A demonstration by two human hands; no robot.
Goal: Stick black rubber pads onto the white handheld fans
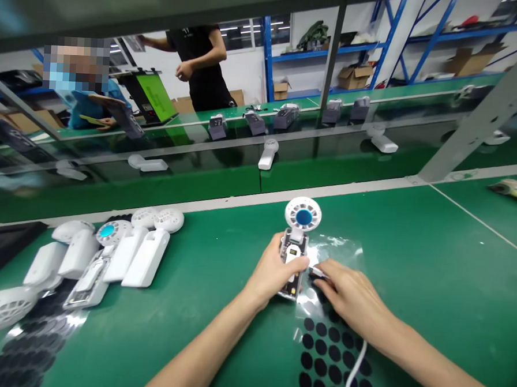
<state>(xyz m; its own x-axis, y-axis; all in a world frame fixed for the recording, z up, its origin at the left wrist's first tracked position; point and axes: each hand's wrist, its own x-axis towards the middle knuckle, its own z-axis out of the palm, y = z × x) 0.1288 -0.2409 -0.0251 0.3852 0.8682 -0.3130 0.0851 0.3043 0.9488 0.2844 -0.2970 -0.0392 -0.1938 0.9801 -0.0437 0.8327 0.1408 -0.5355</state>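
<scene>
My left hand [271,273] is wrapped round the body of a small white fan [303,214], whose casing is open and shows a circuit inside. The fan's round head with a blue centre points away from me. Close to the fan's right side, my right hand [349,290] pinches the dark end of a white cable [355,369]. Whether that end touches the fan is hard to tell. Beneath my right hand lies a clear sheet with round black stickers [320,367].
Several white fans [146,258] lie at the left, by another sticker sheet [29,343]. Beyond the metal rail [214,202], a green conveyor belt [224,183] carries more fans. A slanted metal post [474,121] stands at the right. Two people are across the line, near grey boxes [287,116].
</scene>
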